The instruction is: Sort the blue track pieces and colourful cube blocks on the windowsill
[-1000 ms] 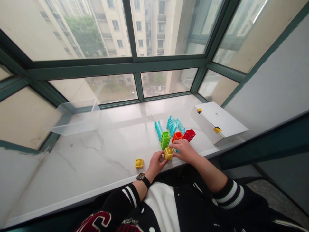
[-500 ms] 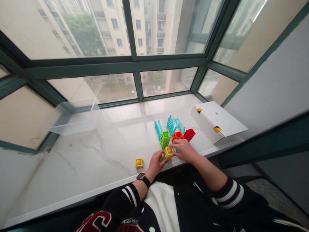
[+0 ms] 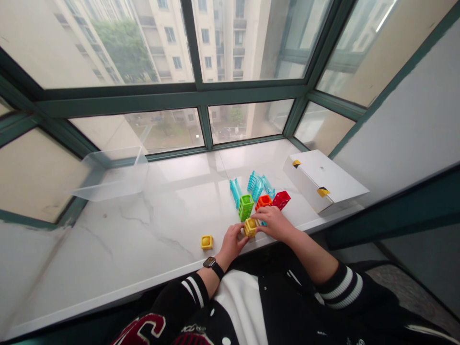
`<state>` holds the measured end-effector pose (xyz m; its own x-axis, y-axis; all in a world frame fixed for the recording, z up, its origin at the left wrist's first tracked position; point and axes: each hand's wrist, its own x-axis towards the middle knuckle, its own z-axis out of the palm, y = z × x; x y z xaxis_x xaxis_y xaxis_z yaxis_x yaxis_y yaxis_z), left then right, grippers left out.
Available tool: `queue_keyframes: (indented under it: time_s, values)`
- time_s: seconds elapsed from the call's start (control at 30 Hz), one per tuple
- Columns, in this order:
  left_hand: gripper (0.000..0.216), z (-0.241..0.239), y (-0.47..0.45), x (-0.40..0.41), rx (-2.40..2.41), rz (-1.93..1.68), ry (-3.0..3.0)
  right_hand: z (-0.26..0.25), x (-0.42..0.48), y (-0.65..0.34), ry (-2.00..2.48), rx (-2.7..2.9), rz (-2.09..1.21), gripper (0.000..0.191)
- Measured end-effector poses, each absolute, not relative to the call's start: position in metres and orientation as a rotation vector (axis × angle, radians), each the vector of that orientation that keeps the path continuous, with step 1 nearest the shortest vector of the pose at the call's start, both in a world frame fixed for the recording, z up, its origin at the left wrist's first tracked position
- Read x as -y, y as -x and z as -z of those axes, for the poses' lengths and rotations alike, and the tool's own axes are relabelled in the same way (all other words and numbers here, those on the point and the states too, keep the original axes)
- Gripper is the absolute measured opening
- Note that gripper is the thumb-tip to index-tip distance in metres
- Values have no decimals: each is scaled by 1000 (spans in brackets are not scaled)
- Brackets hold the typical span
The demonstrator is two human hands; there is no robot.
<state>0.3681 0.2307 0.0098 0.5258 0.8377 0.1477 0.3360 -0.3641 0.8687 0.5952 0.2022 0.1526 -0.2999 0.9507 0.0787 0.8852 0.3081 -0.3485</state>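
A yellow toy block with a rounded inside is held near the sill's front edge. My left hand grips it from the left, and my right hand from the right. Just behind it stands a green block tower. An orange block is partly hidden by my right hand, with a red block tower beside it. Left of my left hand, a second yellow block lies alone. A small blue piece shows under my right fingers, mostly covered.
Clear blue track pieces lie behind the coloured blocks. A white box stands at the right, and a clear plastic bin at the left by the window. The white marble sill ends at a front edge close to my body.
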Motion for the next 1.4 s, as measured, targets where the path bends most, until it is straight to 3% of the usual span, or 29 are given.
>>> queue_keyframes:
  time_s: [0.43, 0.6, 0.73, 0.8, 0.93, 1.07, 1.4]
  values:
    - [42, -9, -369, -231, -983, -755, -1970, -149, -203, -597, 1688, 2316, -325, 38]
    - [65, -33, -350, -233, -990, -750, -1921, -150, -202, -595, 1690, 2313, -303, 38]
    - [42, -65, -302, -241, -1036, -853, -2072, -150, -202, -595, 1687, 2325, -291, 38]
    - [42, -72, -273, -245, -1140, -898, -2157, -150, -202, -596, 1677, 2331, -272, 36]
    - [56, -59, -225, -247, -1274, -708, -2196, -152, -199, -595, 1662, 2336, -245, 35]
    - [50, -37, -206, -242, -1241, -602, -2133, -153, -198, -594, 1690, 2326, -247, 36]
    - [47, -34, -208, -234, -1347, -780, -1662, -153, -198, -594, 1702, 2332, -214, 35]
